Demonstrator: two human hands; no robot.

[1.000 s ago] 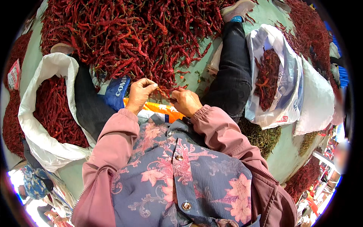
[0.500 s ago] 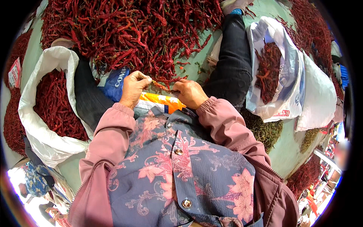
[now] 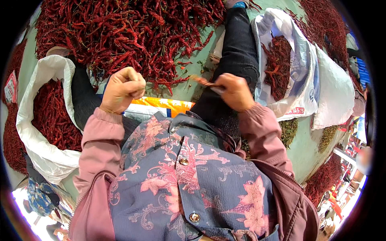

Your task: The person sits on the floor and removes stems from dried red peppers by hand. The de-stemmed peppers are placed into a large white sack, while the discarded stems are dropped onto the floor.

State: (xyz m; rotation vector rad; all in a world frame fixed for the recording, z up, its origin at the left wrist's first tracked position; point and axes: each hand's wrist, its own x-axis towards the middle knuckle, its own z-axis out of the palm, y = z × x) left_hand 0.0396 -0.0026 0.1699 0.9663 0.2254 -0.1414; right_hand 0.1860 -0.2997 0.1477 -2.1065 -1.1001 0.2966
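My right hand (image 3: 236,91) pinches a dried chili (image 3: 202,81), orange-brown and slightly blurred, which points left from the fingers. It hovers over my right leg, near the sack on that side. My left hand (image 3: 122,89) is closed with the fingers curled in. Whatever it holds, if anything, is hidden. It is raised just in front of a large pile of dried red chilies (image 3: 120,38). Between the two hands, an orange and white printed bag (image 3: 163,105) lies across my lap.
An open white sack (image 3: 30,126) of red chilies (image 3: 54,120) stands at my left. At my right is another open sack (image 3: 301,70), part-filled with darker chilies (image 3: 277,68). Greenish-brown stems or chilies (image 3: 288,134) lie beside it. My legs (image 3: 240,44) stretch out around the pile.
My hands have moved apart. The chili, held between both before, has gone right with my right hand, while my left hand has moved left and curled closed. The view has shifted slightly.
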